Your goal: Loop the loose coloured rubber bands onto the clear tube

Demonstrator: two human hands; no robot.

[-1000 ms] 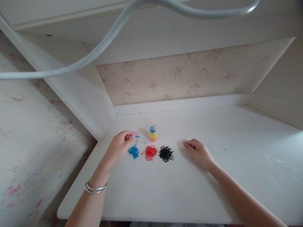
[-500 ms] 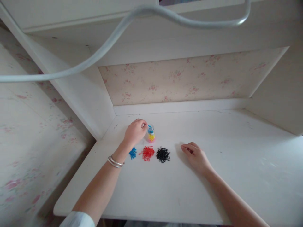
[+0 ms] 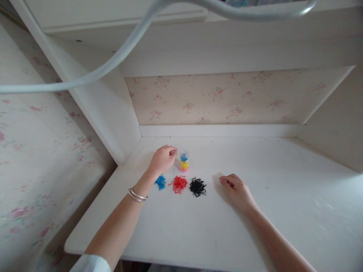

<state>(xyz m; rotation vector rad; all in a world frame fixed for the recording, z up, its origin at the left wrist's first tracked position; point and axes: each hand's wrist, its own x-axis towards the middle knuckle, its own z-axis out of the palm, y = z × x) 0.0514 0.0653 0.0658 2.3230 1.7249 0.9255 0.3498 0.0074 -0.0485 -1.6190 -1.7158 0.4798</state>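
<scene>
A small clear jar (image 3: 184, 161) stands upright on the white desk, with pink, yellow and blue layers of small bands inside. Just left of its mouth is my left hand (image 3: 163, 160), apart from the jar, thumb and fingers drawn together with nothing visible between them. Below that hand lies a pile of blue rubber bands (image 3: 161, 183), partly hidden by the wrist. Beside it are a pile of red rubber bands (image 3: 179, 184) and one of black rubber bands (image 3: 197, 187). My right hand (image 3: 236, 190) rests on the desk right of the black pile, fingers curled, holding nothing visible.
The white desk (image 3: 176, 226) has a side panel (image 3: 124, 113) on the left and a raised ledge (image 3: 221, 130) at the back. A pale curved tube (image 3: 124, 49) crosses above, under the shelf. Flowered wallpaper (image 3: 56, 158) covers the wall at left.
A blue band that stuck up at the jar's mouth now sits lower, inside. My left hand has drawn slightly away to the left of the jar. The view has shifted a little.
</scene>
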